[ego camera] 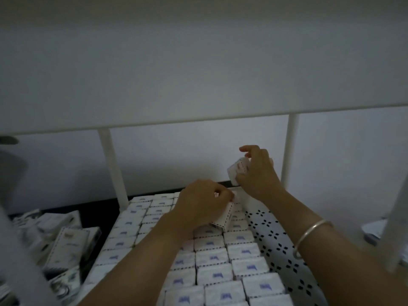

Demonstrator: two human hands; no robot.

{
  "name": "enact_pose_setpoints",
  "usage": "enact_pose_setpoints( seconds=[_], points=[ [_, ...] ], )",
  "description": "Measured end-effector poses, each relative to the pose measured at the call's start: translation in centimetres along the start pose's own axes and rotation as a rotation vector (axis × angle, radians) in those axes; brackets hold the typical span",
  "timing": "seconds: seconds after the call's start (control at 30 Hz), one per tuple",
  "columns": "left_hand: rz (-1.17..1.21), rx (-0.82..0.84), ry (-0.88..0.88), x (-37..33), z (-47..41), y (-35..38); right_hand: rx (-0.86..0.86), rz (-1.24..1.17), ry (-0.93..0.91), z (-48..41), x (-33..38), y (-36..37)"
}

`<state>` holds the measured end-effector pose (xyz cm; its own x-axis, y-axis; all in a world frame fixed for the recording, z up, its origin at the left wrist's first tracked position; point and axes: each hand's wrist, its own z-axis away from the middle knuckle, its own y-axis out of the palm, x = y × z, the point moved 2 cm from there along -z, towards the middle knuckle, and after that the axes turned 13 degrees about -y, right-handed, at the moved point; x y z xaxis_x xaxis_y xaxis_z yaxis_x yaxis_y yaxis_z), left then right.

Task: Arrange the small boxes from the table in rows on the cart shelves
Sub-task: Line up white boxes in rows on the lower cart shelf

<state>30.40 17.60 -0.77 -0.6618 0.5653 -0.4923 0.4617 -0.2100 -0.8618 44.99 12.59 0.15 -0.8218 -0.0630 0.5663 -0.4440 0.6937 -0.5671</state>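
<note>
Several small white boxes with blue marks stand packed in rows on the cart shelf, whose perforated white surface shows on the right. My left hand grips one small box tilted over the far end of the rows. My right hand, with a silver bangle on its wrist, holds another small box in the air above the shelf's far right corner. The far end of the rows is partly hidden behind my hands.
A loose heap of small boxes lies on the dark surface to the left. White cart posts rise at the shelf's far corners under an upper shelf edge. Another white post stands blurred at the right.
</note>
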Motion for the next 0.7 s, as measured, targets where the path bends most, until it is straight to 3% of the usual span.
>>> enact_pose_setpoints(
  seconds=[0.17,0.47,0.57,0.7],
  points=[
    [0.024,-0.001,0.008,0.1,-0.2,0.2,0.017,-0.15,-0.068,0.1,-1.6,-0.4],
    [0.094,-0.002,0.004,0.2,-0.3,0.1,0.302,-0.088,-0.184,0.2,-2.3,0.8],
    [0.24,-0.007,-0.059,0.5,-0.4,0.0,0.418,-0.001,-0.15,0.7,-2.5,1.8],
    [0.429,-0.041,-0.143,0.9,-1.1,-0.3,0.355,0.049,-0.095,0.7,-2.6,2.3]
  ],
)
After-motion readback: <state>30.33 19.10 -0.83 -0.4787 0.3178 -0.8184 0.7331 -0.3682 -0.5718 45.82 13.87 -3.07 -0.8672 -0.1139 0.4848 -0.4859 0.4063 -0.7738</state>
